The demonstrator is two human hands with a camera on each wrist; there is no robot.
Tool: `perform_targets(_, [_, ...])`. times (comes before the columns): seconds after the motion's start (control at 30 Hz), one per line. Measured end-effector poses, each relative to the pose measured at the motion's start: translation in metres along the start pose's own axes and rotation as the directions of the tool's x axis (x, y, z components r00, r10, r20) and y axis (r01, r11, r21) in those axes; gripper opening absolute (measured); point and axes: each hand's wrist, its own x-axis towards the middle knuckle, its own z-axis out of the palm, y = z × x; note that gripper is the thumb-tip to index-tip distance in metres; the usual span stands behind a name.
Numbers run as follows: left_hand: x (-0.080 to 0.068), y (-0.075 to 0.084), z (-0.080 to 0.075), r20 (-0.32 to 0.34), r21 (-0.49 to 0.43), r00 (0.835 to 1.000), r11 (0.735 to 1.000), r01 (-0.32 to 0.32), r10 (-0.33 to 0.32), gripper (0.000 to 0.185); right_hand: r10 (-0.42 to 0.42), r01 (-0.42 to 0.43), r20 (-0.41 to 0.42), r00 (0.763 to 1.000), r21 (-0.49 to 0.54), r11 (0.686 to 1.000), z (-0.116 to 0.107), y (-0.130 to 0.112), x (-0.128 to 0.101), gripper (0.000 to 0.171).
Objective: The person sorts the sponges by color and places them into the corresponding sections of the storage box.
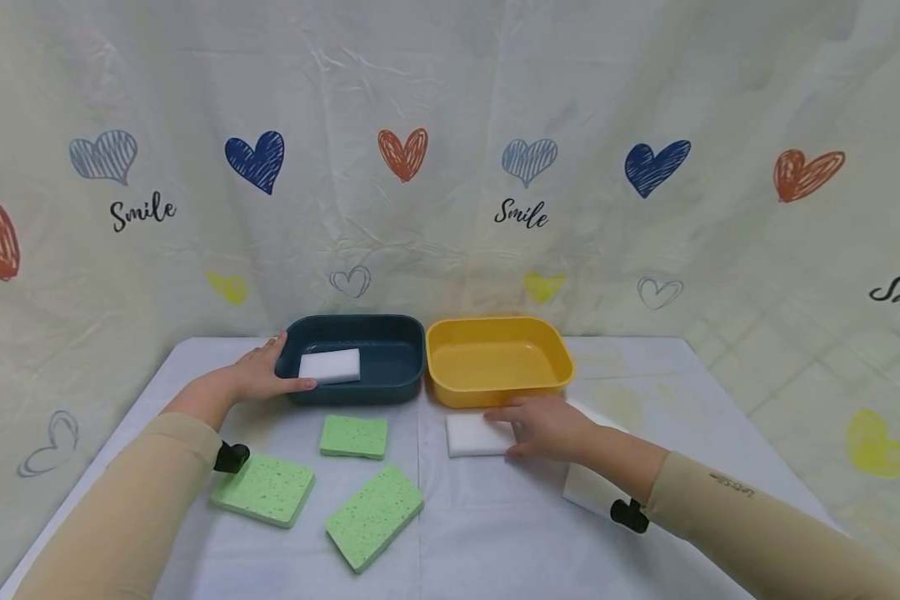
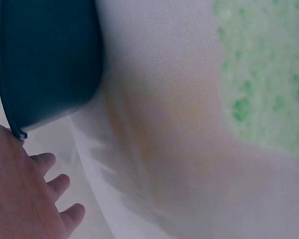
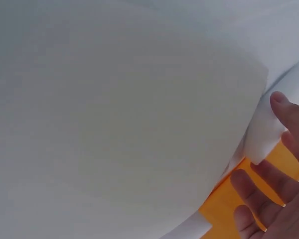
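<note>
On the bench (image 1: pixel 495 533) we see the blue tub (image 1: pixel 390 375) with one white sponge (image 1: pixel 330 366) already inside; the yellow tub (image 1: pixel 498 360) is empty. Three green sponges (image 1: pixel 375 517) lie outside. Our left hand (image 1: pixel 258 375) grips the blue rim; our right hand (image 1: pixel 543 425) rests flat, fingers straight, on a second white sponge (image 1: pixel 471 435).

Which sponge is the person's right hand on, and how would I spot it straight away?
Find the yellow tub at the back of the table. Just in front of it lies a white sponge with the right hand resting on its right end. The three sponges to its left are green; another white one lies in the blue tub.
</note>
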Motion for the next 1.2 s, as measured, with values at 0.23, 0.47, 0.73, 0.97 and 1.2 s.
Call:
perform_targets(0.23, [0.002,-0.001,0.003,0.003,-0.005,1.000,1.000,0.006,-0.006,0.128,-0.037,0.036,-0.003,0.999,-0.035,0.999,-0.002,0.001,-0.002,0.053])
perform_targets(0.47, [0.000,-0.003,0.001,0.005,-0.007,1.000,1.000,0.007,-0.007,0.128,-0.088,0.087,-0.048,0.995,-0.002,0.996,-0.011,0.006,-0.009,0.049])
perform_targets(0.73, [0.001,-0.006,0.003,0.011,-0.010,1.000,1.000,0.013,-0.013,0.129,-0.092,0.093,-0.074,0.993,0.014,0.996,-0.024,0.003,-0.015,0.047])
perform_targets(0.97, [0.002,-0.005,0.003,0.008,-0.013,1.000,1.000,0.012,-0.012,0.128,-0.070,0.071,-0.079,0.994,0.008,0.997,-0.042,-0.002,-0.012,0.046])
perform_targets(1.2, [0.001,-0.002,0.003,0.005,-0.015,1.000,1.000,0.003,-0.003,0.128,-0.065,0.066,-0.121,0.990,0.006,0.998,-0.060,-0.005,-0.002,0.045])
